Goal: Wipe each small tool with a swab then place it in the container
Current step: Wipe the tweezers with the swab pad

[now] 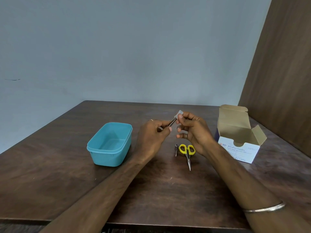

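**A:** ok so what are the hands doing, middle of the frame?

**B:** left hand (pixel 152 133) has its fingers curled round a thin metal tool (pixel 171 123), tweezers I think, too small to be sure. Its tip points up and right into a small white swab pad (pixel 179 114), which the right hand (pixel 193 130) pinches between thumb and forefinger. The other right fingers hang loosely curled. Both hands are up off the dark brown wooden table (pixel 159 190).

**A:** and the other stuff?

**B:** teal plastic rectangular container (pixel 109 144), no lid, sits left of centre beside the left hand. Below the right hand lie yellow-handled small scissors (pixel 187 153), blades pointing toward the bottom of the frame, with a small dark metal clip (pixel 176 148) just beside them on the left. On the right edge stands an open white cardboard box (pixel 239 137) printed "Alcohol Swabs", flaps up.
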Demonstrator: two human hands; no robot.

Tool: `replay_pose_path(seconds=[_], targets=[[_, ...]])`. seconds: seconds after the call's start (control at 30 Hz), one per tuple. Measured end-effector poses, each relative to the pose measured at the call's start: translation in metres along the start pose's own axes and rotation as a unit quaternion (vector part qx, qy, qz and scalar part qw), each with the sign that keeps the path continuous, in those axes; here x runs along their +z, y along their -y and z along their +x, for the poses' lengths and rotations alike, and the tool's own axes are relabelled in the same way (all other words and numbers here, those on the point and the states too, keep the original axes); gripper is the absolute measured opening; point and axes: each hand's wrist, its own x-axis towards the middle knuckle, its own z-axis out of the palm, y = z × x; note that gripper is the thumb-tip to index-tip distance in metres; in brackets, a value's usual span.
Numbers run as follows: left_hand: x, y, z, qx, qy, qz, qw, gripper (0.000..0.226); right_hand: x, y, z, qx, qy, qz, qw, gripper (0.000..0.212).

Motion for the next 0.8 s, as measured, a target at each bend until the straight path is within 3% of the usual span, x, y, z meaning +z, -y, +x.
replay_pose_path(seconds=[0.13, 0.33, 0.57, 0.8], targets=[[-0.006, 0.000, 0.002, -0.026, -0.076, -0.062, 0.995, 0.018, -0.002, 0.002, -0.001, -0.007, -0.013, -0.027, 1.000, 0.007], [-0.007, -0.004, 0.000, -0.016, -0.156, -0.095, 0.983, 0.022, -0.004, 0.005, -0.002, -0.069, -0.008, -0.194, 0.978, 0.007], [-0.007, 0.000, 0.000, 0.020, -0.134, -0.040, 0.990, 0.024, -0.001, 0.002, -0.003, -0.122, 0.052, -0.397, 0.908, 0.005], [-0.007, 0.000, -0.001, 0.057, -0.118, 0.010, 0.991, 0.020, 0.006, 0.004, -0.005, -0.150, 0.064, -0.397, 0.903, 0.020]])
